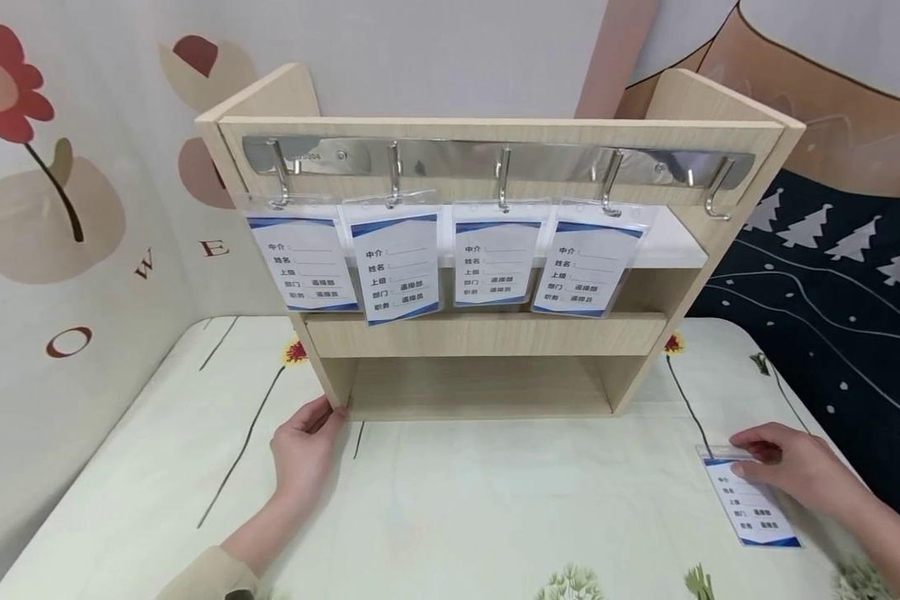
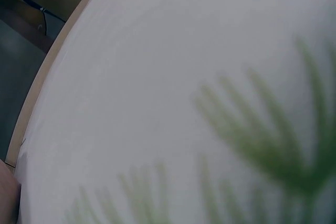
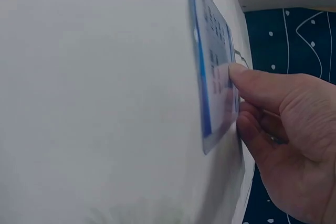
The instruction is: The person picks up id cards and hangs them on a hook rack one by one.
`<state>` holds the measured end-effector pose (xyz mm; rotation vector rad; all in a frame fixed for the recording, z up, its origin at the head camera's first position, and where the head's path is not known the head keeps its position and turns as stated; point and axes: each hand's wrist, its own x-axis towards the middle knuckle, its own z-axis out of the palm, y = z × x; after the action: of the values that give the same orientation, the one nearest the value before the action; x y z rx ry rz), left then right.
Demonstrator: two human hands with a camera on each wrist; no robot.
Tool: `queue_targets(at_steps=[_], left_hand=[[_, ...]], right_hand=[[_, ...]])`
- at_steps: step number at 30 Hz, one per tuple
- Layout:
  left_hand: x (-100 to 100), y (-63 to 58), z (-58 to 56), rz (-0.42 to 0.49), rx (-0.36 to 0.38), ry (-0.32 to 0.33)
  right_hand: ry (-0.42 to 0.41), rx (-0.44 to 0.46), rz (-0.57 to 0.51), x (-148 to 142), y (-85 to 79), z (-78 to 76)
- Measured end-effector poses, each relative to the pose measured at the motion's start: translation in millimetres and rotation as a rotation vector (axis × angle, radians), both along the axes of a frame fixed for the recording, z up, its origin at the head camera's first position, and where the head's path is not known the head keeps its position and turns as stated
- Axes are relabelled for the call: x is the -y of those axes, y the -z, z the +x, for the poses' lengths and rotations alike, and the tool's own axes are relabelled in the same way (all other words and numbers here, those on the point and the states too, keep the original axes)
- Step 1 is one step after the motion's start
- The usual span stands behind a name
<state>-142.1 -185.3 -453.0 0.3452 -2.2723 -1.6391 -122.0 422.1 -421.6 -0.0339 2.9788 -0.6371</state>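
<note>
At the right of the head view, my right hand (image 1: 806, 467) pinches a clear-sleeved name badge (image 1: 753, 504) by its edge, thumb on its face. The right wrist view shows the badge (image 3: 215, 72) tilted off the cloth, with the thumb and curled fingers of the right hand (image 3: 294, 124) at its edge. Meanwhile my left hand (image 1: 307, 442) grips the lower left front corner of a wooden shelf (image 1: 487, 336). Several similar badges (image 1: 396, 267) hang in a row from the metal hook rail (image 1: 450, 158) on its front; the rightmost hook (image 1: 716, 192) carries none.
A pale flowered cloth (image 1: 495, 500) covers the table under the shelf. Behind stands a printed curtain (image 1: 435, 58), with a dark tree-patterned cloth (image 1: 832, 308) at the right. The left wrist view shows mostly cloth (image 2: 147, 87) and its curved edge.
</note>
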Motion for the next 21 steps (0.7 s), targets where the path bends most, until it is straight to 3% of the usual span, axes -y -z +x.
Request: queue_targets(at_steps=[6, 21], left_hand=[[-0.1, -1.9, -0.7, -0.001, 0.002, 0.009], [0.8, 0.1, 0.5, 0.011, -0.01, -0.004]], right_hand=[[0.058, 0.007, 0.003, 3.0, -0.4, 2.5], [0.074, 0.033, -0.043, 5.7, -0.1, -1.5]])
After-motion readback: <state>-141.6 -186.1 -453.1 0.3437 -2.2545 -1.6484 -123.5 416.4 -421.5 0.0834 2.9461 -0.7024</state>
